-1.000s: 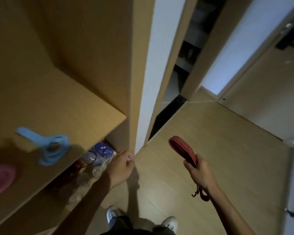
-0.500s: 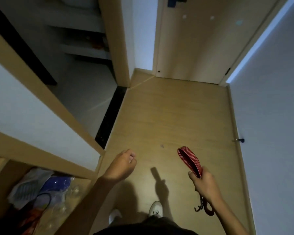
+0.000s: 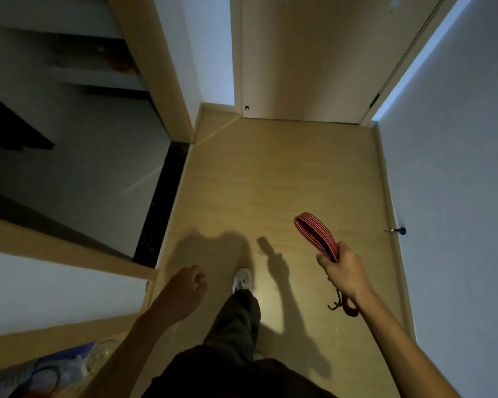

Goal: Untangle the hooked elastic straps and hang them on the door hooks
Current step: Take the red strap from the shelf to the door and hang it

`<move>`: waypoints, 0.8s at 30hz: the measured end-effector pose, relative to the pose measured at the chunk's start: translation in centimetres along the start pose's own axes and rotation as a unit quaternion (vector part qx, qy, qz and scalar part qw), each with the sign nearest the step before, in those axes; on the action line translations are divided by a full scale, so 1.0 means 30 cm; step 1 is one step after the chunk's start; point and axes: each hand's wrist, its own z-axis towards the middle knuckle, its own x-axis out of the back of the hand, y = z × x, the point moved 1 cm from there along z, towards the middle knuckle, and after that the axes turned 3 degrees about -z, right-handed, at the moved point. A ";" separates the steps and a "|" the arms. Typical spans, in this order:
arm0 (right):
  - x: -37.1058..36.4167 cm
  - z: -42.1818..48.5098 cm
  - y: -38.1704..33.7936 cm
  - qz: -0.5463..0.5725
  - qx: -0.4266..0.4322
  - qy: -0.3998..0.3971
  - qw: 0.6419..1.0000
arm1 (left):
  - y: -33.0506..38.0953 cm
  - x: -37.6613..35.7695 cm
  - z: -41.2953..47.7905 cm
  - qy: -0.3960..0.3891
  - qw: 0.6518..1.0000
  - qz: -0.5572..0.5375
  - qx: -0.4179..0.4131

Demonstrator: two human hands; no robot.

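Observation:
My right hand (image 3: 346, 271) grips a folded red striped elastic strap (image 3: 314, 232). The folded loop sticks up and forward from my fist. The strap's ends with dark metal hooks (image 3: 337, 303) dangle below my wrist. My left hand (image 3: 186, 288) hangs at the lower left with loosely curled fingers and holds nothing. A closed wooden door (image 3: 311, 53) stands straight ahead at the end of the short hallway. Its upper part, where hooks would be, is cut off by the frame's top edge.
A wooden floor (image 3: 270, 182) runs to the door. A pale wall (image 3: 457, 168) with a doorstop (image 3: 398, 231) bounds the right. On the left is a wooden cabinet edge (image 3: 69, 254), an opening onto grey tiles behind a black threshold (image 3: 161, 202), and bags (image 3: 55, 369) on a low shelf.
The view has swung from the shelf towards the door and moved closer to it. My right foot has stepped forward. The strap stays in my right hand; my left hand has dropped lower.

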 end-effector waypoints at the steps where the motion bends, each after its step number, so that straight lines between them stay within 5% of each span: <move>1: 0.018 0.049 -0.023 -0.003 -0.001 0.004 1.000 | 0.016 0.022 0.055 0.001 1.000 -0.008 0.006; 7: 0.124 0.246 -0.093 -0.020 -0.032 -0.006 0.999 | 0.190 0.155 0.348 -0.010 0.998 -0.057 0.013; 17: 0.294 0.579 -0.064 0.014 -0.128 -0.006 0.992 | 0.666 0.276 0.879 -0.040 0.996 0.047 -0.063; 24: 0.522 0.989 -0.111 0.024 -0.105 -0.012 0.994 | 1.045 0.359 1.189 -0.023 0.995 0.063 -0.078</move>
